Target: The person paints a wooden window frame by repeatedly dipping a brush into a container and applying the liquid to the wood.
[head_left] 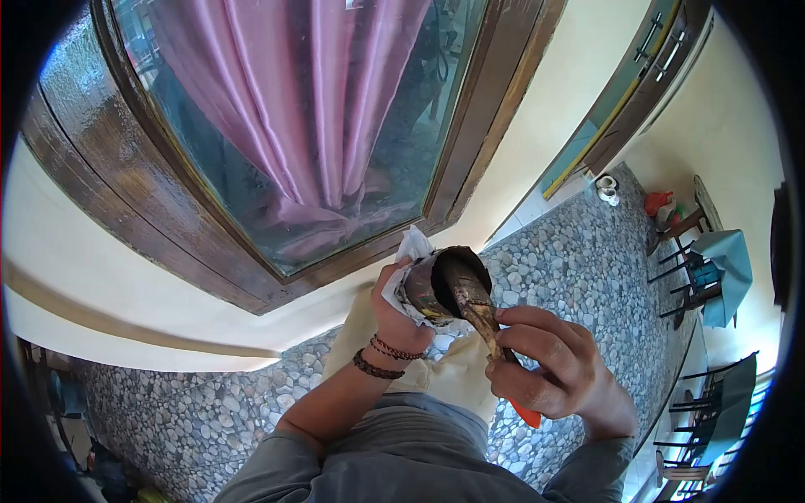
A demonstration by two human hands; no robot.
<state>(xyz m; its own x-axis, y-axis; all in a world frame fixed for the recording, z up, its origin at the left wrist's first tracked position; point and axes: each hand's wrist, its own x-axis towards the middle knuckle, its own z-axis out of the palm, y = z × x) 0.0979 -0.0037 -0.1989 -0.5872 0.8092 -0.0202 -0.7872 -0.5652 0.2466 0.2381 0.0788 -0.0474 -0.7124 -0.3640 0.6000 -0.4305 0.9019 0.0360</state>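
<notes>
My left hand (400,314) is wrapped round a paint can (419,289), with a crumpled white paper or cloth (413,245) between palm and can. The can's dark, stained mouth tilts toward me. A worn paintbrush (478,314) is pinched in my right hand (553,360). Its ferrule is caked with brown, and an orange handle end (526,413) sticks out below my fingers. The bristle end is inside the can, so its tip is hidden. Just beyond the can is a brown wooden window frame (470,159), glossy at its left part.
Behind the window glass hangs a pink curtain (327,101). Pebble-patterned floor (562,243) lies below. Along the right side stand chairs with green covers (725,268), a red bag (658,202) and white shoes (607,190). A doorway (620,109) opens at the upper right.
</notes>
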